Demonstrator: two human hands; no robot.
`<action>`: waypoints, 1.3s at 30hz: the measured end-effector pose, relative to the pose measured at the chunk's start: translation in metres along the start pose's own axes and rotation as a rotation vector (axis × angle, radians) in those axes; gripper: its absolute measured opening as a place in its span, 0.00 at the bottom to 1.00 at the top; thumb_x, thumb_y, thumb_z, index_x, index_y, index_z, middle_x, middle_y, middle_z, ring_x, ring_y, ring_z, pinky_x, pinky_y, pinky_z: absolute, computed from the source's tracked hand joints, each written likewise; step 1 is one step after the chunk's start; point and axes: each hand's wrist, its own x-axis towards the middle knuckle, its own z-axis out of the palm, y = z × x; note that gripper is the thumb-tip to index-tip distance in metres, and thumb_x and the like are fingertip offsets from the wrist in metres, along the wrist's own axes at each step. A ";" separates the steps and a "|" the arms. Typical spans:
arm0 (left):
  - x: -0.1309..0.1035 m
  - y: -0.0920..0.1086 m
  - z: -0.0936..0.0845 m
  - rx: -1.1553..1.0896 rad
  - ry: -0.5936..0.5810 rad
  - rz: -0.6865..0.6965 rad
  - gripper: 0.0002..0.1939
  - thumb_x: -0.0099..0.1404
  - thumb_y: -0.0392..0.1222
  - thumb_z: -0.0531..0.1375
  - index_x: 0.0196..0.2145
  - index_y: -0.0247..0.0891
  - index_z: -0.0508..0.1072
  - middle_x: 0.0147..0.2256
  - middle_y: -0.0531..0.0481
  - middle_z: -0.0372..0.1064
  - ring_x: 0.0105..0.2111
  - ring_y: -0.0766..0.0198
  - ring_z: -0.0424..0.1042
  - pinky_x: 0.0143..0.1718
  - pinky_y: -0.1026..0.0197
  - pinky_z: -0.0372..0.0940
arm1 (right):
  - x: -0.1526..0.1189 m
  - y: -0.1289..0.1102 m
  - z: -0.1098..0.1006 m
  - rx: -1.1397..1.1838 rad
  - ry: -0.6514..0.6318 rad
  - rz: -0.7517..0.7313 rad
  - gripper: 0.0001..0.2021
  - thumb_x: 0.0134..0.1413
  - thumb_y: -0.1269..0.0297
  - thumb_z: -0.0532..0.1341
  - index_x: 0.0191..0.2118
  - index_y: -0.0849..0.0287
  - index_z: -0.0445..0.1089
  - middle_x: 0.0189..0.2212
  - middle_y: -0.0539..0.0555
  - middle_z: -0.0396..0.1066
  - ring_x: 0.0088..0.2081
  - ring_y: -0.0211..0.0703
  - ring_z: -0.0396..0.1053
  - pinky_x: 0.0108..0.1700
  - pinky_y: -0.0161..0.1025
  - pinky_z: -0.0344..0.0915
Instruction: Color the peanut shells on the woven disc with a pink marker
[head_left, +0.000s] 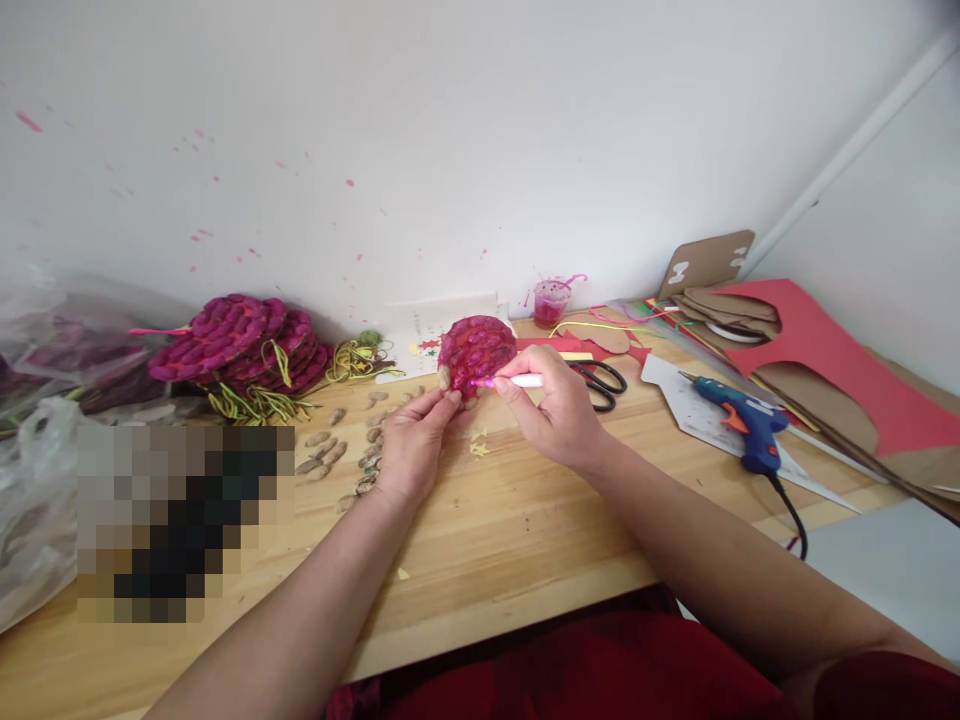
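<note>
A round piece (478,345) covered in magenta-painted peanuts stands tilted in front of me, with a bare tan peanut (444,378) at its lower left edge. My left hand (420,435) pinches the piece's lower edge between thumb and fingers. In my right hand (551,405) is a white-handled paintbrush (525,381), its pink tip touching the lower part of the piece. Unpainted peanuts (322,455) lie scattered left of my left hand. Beyond the right hand stands a cup of pink paint (553,303).
Stacked magenta peanut discs (247,340) with yellow-green cord sit at the left, near plastic bags (37,480). Black-handled scissors (600,383), a blue glue gun (739,415) with a cord, red paper (862,370) and cut cardboard (817,400) are on the right. Pink splashes mark the wall.
</note>
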 end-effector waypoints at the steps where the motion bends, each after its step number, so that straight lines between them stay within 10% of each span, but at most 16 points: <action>1: 0.000 0.001 0.000 -0.009 0.005 -0.001 0.22 0.40 0.47 0.81 0.32 0.35 0.85 0.35 0.47 0.82 0.34 0.64 0.77 0.42 0.62 0.75 | 0.000 0.001 0.000 -0.006 0.010 0.000 0.05 0.66 0.64 0.62 0.35 0.53 0.68 0.31 0.51 0.76 0.36 0.45 0.71 0.41 0.45 0.67; 39: 0.005 0.009 -0.002 -0.145 0.077 -0.167 0.02 0.60 0.31 0.69 0.30 0.29 0.80 0.28 0.44 0.80 0.25 0.68 0.78 0.31 0.68 0.77 | -0.003 -0.005 0.002 0.052 -0.004 -0.026 0.05 0.66 0.66 0.62 0.36 0.54 0.68 0.31 0.50 0.75 0.35 0.44 0.71 0.40 0.43 0.66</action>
